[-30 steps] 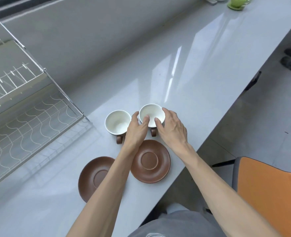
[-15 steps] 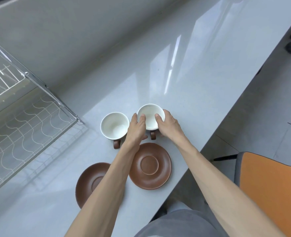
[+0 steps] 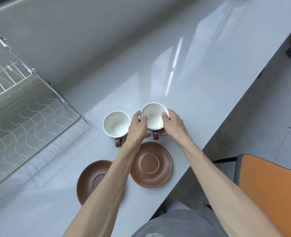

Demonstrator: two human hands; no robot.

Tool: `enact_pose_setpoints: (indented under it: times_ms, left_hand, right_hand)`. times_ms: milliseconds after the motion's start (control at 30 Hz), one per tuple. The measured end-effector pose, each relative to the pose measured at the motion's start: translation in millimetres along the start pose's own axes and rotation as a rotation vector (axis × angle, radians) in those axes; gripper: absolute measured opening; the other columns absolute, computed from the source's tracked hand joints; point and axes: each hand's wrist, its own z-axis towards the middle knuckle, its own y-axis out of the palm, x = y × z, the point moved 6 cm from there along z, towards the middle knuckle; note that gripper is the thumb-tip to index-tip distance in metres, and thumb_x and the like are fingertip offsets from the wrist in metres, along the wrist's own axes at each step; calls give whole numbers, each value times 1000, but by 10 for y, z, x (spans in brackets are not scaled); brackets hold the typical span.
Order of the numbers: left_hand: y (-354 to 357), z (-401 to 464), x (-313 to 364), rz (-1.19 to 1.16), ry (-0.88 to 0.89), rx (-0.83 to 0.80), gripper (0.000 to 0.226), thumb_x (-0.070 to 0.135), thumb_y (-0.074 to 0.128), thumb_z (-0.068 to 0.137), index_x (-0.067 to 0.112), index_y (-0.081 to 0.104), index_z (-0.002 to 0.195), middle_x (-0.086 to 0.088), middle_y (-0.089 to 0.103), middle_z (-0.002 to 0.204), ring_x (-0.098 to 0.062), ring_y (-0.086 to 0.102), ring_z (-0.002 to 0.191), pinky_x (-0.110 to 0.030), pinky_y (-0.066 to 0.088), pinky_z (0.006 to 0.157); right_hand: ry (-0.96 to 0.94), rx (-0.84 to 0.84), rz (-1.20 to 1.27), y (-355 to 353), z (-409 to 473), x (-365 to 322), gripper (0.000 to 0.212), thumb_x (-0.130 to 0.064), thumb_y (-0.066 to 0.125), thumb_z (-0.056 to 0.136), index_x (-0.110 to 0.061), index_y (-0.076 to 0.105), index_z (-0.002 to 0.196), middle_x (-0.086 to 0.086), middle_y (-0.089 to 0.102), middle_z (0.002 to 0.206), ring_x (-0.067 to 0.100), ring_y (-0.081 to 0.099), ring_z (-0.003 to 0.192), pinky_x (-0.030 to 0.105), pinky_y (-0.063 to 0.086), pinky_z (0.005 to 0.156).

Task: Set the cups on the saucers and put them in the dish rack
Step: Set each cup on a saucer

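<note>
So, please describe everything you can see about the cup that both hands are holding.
The held cup looks ceramic, glossy white inside, brown outside, and empty. It is upright, its brown handle pointing toward the person. The left hand and right hand clasp its sides, fingertips over the rim. It is just beyond the right saucer, beside the other cup.

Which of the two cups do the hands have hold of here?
The right-hand cup, the one just beyond the uncovered saucer. The left hand and right hand grip its sides; the other cup stands untouched beside it.
</note>
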Motion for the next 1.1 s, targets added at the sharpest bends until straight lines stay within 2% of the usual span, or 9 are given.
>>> enact_pose_setpoints:
  times_ms: [100,267,400,533,667,800,867,1000,1100]
  left_hand:
    - [-51,-75,2,-13,34,17,47,27,40,100,26,40,147,-6,53,135,-28,62,115,-35,59,80]
    - [-133,-243,-39,-9,96,34,40,18,38,101,25,44,140,-7,58,120,-23,65,88,-29,58,67]
    - [-194,-416,-110,4,118,36,39,12,39,99,23,48,135,-10,61,113,-27,71,92,-31,60,66]
    - [-259,-599,-268,54,115,45,41,13,43,95,25,48,133,-10,63,118,-33,68,108,-49,57,93]
    - [-275,-790,-439,-7,91,8,37,9,42,97,20,48,132,-13,63,112,-32,72,88,-41,63,76]
    - [-323,-925,-618,74,97,12,38,13,42,96,25,50,131,-4,65,98,-39,71,94,-53,60,84]
    - [-338,-986,-703,70,83,7,36,13,42,95,29,51,126,-4,65,103,-37,72,96,-49,61,82]
    - [-350,-1085,-830,47,71,-14,34,11,41,98,30,49,126,-4,60,110,-32,70,99,-26,60,62]
    - [-364,-1114,-909,42,74,-20,35,12,41,100,27,49,130,-5,60,113,-33,68,104,-28,60,68]
  right_hand:
    - [-28,11,50,-34,-96,-23,43,-30,33,101,-17,47,139,10,60,116,33,72,83,43,63,70]
    - [-34,14,86,-41,-255,28,46,-20,28,100,-20,46,142,13,59,121,31,75,75,43,63,71]
    - [-61,10,61,-15,-418,87,47,-19,28,98,-21,46,142,15,58,128,36,70,97,49,59,85]
    - [-81,5,19,43,-617,184,46,-19,29,99,-19,46,142,16,57,132,43,60,114,55,51,96]
    - [-68,-4,-11,113,-802,355,47,-15,28,98,-17,46,142,19,56,134,47,59,114,55,48,98]
    - [-51,-9,-15,191,-973,514,46,-14,28,98,-16,48,140,19,55,134,47,58,115,56,47,98]
    - [-34,-16,-14,225,-1042,591,46,-16,28,99,-18,48,140,18,56,134,45,59,115,54,48,99]
    - [-29,-24,-30,276,-1142,670,45,-16,28,99,-17,49,138,16,57,130,43,58,114,54,49,97]
    - [-15,-28,-1,298,-1197,706,46,-17,28,99,-20,49,140,11,56,130,40,62,109,52,55,90]
